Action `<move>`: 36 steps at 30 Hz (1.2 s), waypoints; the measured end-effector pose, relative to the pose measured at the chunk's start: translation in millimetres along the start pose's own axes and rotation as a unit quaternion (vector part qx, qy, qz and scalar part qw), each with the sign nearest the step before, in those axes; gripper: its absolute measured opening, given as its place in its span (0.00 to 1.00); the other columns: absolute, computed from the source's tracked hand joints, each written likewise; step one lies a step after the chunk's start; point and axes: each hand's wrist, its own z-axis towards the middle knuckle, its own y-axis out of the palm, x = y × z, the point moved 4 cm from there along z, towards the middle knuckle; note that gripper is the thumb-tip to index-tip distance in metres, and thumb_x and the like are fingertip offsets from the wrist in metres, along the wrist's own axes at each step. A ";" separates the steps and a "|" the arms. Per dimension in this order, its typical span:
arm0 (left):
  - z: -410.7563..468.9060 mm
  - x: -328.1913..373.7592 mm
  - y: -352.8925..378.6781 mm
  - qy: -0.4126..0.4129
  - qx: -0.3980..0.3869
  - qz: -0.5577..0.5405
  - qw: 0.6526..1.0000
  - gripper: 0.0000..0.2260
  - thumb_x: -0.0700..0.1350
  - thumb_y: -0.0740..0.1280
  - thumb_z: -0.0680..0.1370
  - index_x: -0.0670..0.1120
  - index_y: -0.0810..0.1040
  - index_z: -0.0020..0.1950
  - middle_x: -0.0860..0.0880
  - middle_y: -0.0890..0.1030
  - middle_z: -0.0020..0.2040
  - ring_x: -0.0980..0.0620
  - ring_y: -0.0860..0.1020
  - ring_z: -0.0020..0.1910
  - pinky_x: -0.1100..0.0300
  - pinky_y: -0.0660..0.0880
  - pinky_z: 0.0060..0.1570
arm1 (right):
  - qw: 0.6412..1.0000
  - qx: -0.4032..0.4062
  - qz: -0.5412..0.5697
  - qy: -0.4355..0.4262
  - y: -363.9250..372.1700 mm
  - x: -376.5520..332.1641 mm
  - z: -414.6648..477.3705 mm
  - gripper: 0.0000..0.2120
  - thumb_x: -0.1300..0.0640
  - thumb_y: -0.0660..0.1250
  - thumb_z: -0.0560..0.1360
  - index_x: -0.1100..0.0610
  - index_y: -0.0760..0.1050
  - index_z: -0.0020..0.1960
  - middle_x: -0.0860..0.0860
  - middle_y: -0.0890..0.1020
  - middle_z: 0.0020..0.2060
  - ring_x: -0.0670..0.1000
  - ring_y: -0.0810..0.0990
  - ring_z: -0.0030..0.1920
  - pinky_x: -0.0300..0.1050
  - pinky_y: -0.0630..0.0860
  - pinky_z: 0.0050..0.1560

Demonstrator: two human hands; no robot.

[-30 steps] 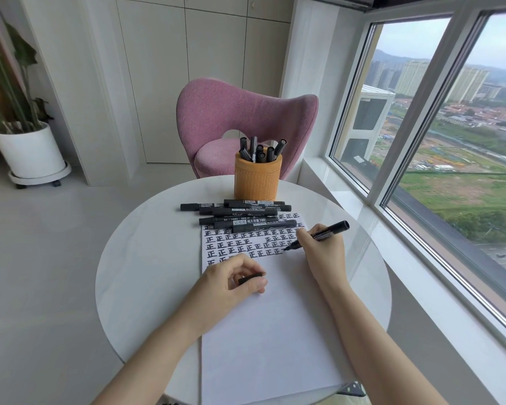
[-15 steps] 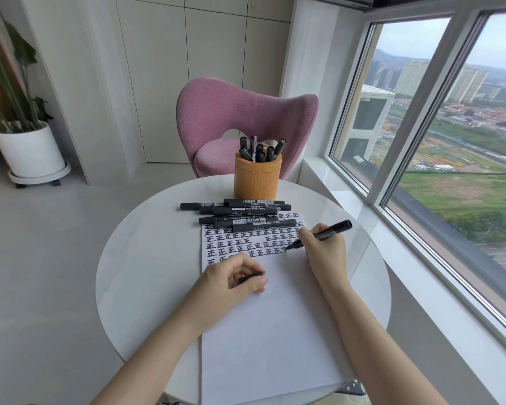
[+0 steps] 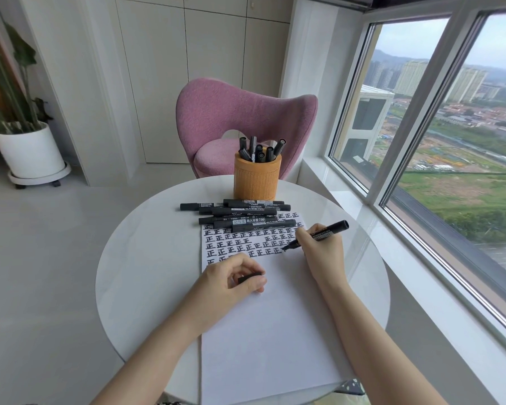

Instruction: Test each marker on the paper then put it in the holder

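Note:
A white sheet of paper (image 3: 275,331) lies on the round white table (image 3: 146,276), its top part filled with rows of black written characters. My right hand (image 3: 322,252) grips an uncapped black marker (image 3: 329,231) with its tip on the paper at the end of a row. My left hand (image 3: 234,277) rests on the paper and pinches the marker's black cap (image 3: 249,278). Several capped black markers (image 3: 237,214) lie in a pile across the paper's top edge. Behind them stands an orange cylindrical holder (image 3: 256,179) with several markers upright in it.
A pink upholstered chair (image 3: 246,118) stands behind the table. A large window (image 3: 450,127) runs along the right side. A white plant pot (image 3: 27,153) on a wheeled base sits on the floor at the far left.
My right hand has shifted slightly while the marker tip stays on the paper at the row's end. My left hand holds still with the cap.

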 end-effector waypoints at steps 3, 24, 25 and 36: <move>0.4 -0.2 -0.2 -0.001 0.001 0.000 1.000 0.03 0.42 0.71 0.74 0.47 0.78 0.45 0.47 0.84 0.40 0.51 0.82 0.43 0.65 0.75 0.48 | 1.000 -0.004 -0.010 -0.004 0.6 -0.5 -0.1 0.14 0.62 0.65 0.72 0.56 0.63 0.32 0.56 0.69 0.31 0.43 0.59 0.23 0.35 0.56 0.23; 0.6 -0.3 0.0 0.003 0.004 0.007 1.000 0.03 0.42 0.71 0.74 0.47 0.78 0.45 0.47 0.84 0.40 0.52 0.82 0.43 0.65 0.74 0.48 | 1.000 -0.007 -0.013 -0.012 -0.1 -4.6 -3.0 0.12 0.64 0.64 0.71 0.57 0.63 0.33 0.56 0.68 0.29 0.43 0.59 0.22 0.34 0.55 0.22; 0.5 -0.5 0.0 0.004 0.004 0.006 1.000 0.03 0.42 0.71 0.74 0.47 0.78 0.45 0.47 0.84 0.40 0.52 0.82 0.43 0.65 0.74 0.47 | 1.000 -0.005 -0.013 -0.013 -0.3 -4.6 -3.0 0.13 0.64 0.64 0.71 0.57 0.63 0.33 0.55 0.67 0.29 0.43 0.59 0.23 0.34 0.55 0.22; -1.1 2.5 -1.0 0.007 0.007 0.010 1.000 0.02 0.42 0.70 0.74 0.47 0.79 0.46 0.50 0.84 0.41 0.55 0.82 0.43 0.63 0.74 0.46 | 0.999 0.029 -0.018 -0.013 -2.9 -2.0 0.5 0.15 0.65 0.63 0.72 0.56 0.59 0.32 0.50 0.60 0.27 0.44 0.57 0.26 0.37 0.54 0.24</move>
